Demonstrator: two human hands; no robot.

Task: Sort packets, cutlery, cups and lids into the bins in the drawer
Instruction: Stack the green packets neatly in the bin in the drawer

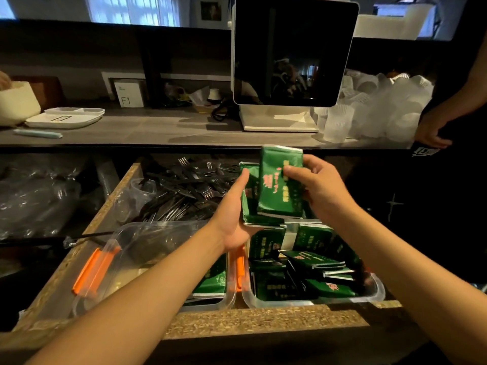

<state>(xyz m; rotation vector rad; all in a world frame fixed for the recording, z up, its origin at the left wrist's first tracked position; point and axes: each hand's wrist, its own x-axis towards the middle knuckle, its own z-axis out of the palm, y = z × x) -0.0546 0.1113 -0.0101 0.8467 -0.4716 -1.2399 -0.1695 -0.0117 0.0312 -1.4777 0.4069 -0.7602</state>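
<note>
Both hands hold green packets above the open drawer (79, 248). My right hand (320, 189) grips an upright green packet (279, 180) with red print. My left hand (232, 214) supports a second green packet (251, 204) just behind and to the left of it. Below them a clear bin (379, 288) at the drawer's front right holds several loose green packets (313, 262). A clear bin with orange clips (105, 262) sits at the front left, with one green packet (213, 280) at its right end. Black plastic forks (189, 188) fill the back of the drawer.
A tablet screen on a white stand (292, 51) rests on the counter above the drawer. Stacks of clear cups (369, 109) crowd the counter's right end. Another person's hand (432, 133) hangs at the right. White trays (66, 117) lie on the left, bagged plastic (34, 196) below them.
</note>
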